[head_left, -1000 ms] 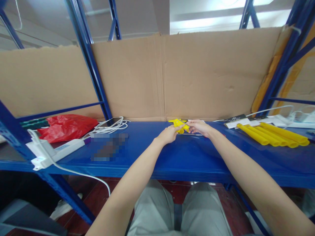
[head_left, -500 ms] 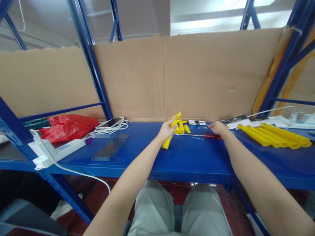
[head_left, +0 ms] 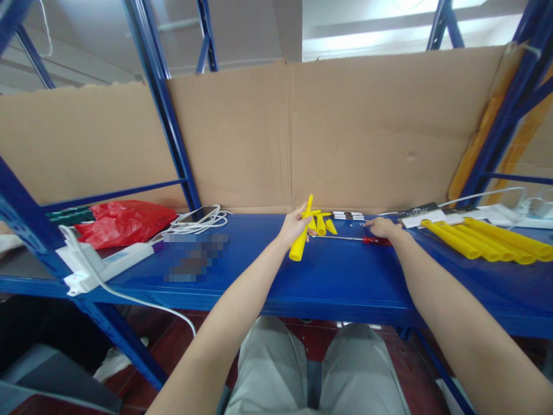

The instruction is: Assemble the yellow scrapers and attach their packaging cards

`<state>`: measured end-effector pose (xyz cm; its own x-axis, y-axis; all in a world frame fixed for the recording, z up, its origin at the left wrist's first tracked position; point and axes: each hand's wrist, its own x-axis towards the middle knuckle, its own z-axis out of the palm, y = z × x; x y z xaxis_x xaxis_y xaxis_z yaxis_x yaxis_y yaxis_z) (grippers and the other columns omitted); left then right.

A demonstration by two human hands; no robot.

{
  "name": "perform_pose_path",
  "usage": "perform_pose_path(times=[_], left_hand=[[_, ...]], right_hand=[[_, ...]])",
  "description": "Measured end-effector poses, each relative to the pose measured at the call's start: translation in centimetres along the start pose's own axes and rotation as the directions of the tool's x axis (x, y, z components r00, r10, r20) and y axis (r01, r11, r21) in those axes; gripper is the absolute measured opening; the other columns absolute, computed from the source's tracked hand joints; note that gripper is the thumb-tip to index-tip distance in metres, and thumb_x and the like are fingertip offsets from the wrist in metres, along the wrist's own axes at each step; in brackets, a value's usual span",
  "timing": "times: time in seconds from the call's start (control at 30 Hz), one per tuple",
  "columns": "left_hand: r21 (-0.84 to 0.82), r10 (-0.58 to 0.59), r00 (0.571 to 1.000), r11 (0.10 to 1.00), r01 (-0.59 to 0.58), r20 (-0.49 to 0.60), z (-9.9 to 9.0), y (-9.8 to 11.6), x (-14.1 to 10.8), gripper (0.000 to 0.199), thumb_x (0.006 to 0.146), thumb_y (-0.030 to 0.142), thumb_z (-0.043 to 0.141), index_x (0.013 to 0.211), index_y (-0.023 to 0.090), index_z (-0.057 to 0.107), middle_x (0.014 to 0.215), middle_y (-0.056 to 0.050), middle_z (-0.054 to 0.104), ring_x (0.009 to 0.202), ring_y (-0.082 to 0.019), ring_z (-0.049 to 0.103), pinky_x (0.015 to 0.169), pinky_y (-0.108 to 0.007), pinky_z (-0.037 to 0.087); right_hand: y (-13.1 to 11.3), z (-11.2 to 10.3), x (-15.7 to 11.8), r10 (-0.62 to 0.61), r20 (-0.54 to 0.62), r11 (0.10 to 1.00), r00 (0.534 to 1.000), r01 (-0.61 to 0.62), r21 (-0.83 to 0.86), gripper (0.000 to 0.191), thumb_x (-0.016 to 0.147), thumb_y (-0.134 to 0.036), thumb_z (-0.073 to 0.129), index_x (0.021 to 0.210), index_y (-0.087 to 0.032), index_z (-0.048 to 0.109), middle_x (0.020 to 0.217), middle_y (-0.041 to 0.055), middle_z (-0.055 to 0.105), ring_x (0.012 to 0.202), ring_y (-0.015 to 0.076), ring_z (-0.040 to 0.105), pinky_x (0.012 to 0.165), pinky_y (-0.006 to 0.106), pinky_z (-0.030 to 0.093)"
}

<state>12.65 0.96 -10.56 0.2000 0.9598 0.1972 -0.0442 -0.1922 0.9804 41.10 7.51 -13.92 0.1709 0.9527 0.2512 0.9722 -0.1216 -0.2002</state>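
Observation:
My left hand point(head_left: 294, 228) is closed around a yellow tapered plastic tube point(head_left: 298, 246), held tilted above the blue shelf. Just right of it lie smaller yellow plastic pieces point(head_left: 320, 223). My right hand point(head_left: 383, 228) rests low over the shelf, thumb and fingertips together beside a tiny metal part point(head_left: 362, 224). Whatever those fingertips pinch is too small to make out. Under and in front of that hand is a screwdriver point(head_left: 375, 241) with a red handle, its shaft pointing left. White-and-dark sticks point(head_left: 348, 215) lie behind it.
Several yellow tubes point(head_left: 496, 242) lie in a row at the right. A white power strip point(head_left: 112, 262), a red plastic bag point(head_left: 129, 222) and a coiled white cable point(head_left: 203, 218) occupy the left. Cardboard point(head_left: 367, 132) closes off the back; a blue upright point(head_left: 173, 127) stands left.
The yellow tube in my left hand has turned, its wide lower end now swung right and toward me. My right hand stays near the small metal part. The view has shifted slightly.

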Motion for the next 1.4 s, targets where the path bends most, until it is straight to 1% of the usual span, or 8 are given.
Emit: perform_pose_path(times=[0.17,0.53,0.77,0.97,1.17,1.27,1.33,1.4], left_hand=[[-0.044,-0.071,0.991,0.996,0.076,0.109,0.1,0.1,0.0,0.067,0.085,0.009,0.054,0.145,0.026,0.031,0.117,-0.013,0.063,0.048,-0.007,0.060,0.037,-0.016,0.040],[0.012,-0.153,0.913,0.987,0.161,0.377,-0.5,-0.5,0.2,0.067,0.083,0.012,0.058,0.144,0.022,0.033,0.109,-0.013,0.067,0.052,-0.010,0.062,0.040,-0.017,0.044],[0.036,-0.174,0.907,0.984,0.174,0.382,-0.5,-0.7,0.0,0.069,0.083,0.015,0.060,0.145,0.019,0.031,0.115,-0.018,0.064,0.054,-0.011,0.063,0.041,-0.018,0.046],[0.068,-0.195,0.904,0.981,0.183,0.381,-0.6,-0.8,0.0,0.066,0.084,0.016,0.059,0.144,0.021,0.033,0.117,-0.016,0.064,0.055,-0.011,0.064,0.042,-0.018,0.047],[0.023,-0.181,0.898,0.982,0.188,0.401,-0.8,-0.8,0.0,0.063,0.086,0.016,0.055,0.144,0.019,0.032,0.120,-0.018,0.061,0.057,-0.012,0.066,0.042,-0.018,0.048],[0.001,-0.198,0.893,0.976,0.216,0.404,-0.9,-0.8,0.1,0.060,0.086,0.016,0.055,0.143,0.018,0.035,0.119,-0.018,0.062,0.060,-0.013,0.067,0.043,-0.018,0.048],[-0.019,-0.204,0.889,0.973,0.232,0.410,-0.9,-0.9,0.1,0.060,0.085,0.015,0.055,0.142,0.017,0.035,0.117,-0.019,0.063,0.063,-0.015,0.068,0.045,-0.018,0.049],[-0.044,-0.202,0.886,0.969,0.242,0.417,-1.0,-0.9,0.1,0.061,0.085,0.014,0.055,0.142,0.016,0.035,0.115,-0.019,0.064,0.066,-0.016,0.069,0.046,-0.018,0.049]], right_hand=[[-1.4,-1.3,-1.2,0.081,0.126,0.996,0.989,-0.075,-0.048,0.036,0.076,-0.020,0.050,0.106,-0.028,0.069,0.122,0.0081,0.062,0.116,0.0322,0.052,0.096,0.061,0.033],[-2.4,-1.7,-1.8,0.045,0.136,0.999,0.990,-0.042,-0.025,0.016,0.074,-0.019,0.053,0.083,-0.022,0.066,0.099,0.0079,0.069,0.099,0.0269,0.060,0.089,0.050,0.040],[-2.2,-1.5,-1.5,0.065,0.151,0.998,0.986,-0.065,-0.005,0.015,0.072,-0.017,0.054,0.080,-0.022,0.065,0.085,0.0061,0.069,0.090,0.0248,0.063,0.088,0.048,0.041],[-2.0,-1.2,-1.3,0.054,0.145,0.998,0.988,-0.057,0.018,0.019,0.071,-0.015,0.052,0.082,-0.022,0.065,0.088,0.0054,0.069,0.091,0.0247,0.062,0.088,0.049,0.041],[-2.2,-1.7,-1.8,0.050,0.109,0.999,0.993,-0.048,-0.012,0.014,0.073,-0.019,0.052,0.079,-0.020,0.064,0.088,0.0112,0.069,0.091,0.0278,0.063,0.088,0.050,0.041],[-2.5,-1.9,-1.7,0.013,0.077,0.998,0.997,-0.018,0.066,0.011,0.074,-0.020,0.052,0.073,-0.019,0.062,0.084,0.0101,0.068,0.092,0.0275,0.062,0.087,0.046,0.042],[-3.1,-2.0,-1.6,-0.071,0.038,0.975,0.997,0.061,0.214,0.010,0.074,-0.021,0.052,0.070,-0.018,0.060,0.080,0.0087,0.068,0.087,0.0246,0.062,0.083,0.039,0.045],[-4.1,-2.1,-1.7,-0.170,-0.034,0.897,0.985,0.169,0.409,0.010,0.075,-0.024,0.053,0.069,-0.018,0.058,0.078,0.0075,0.066,0.081,0.0205,0.060,0.078,0.033,0.046]])
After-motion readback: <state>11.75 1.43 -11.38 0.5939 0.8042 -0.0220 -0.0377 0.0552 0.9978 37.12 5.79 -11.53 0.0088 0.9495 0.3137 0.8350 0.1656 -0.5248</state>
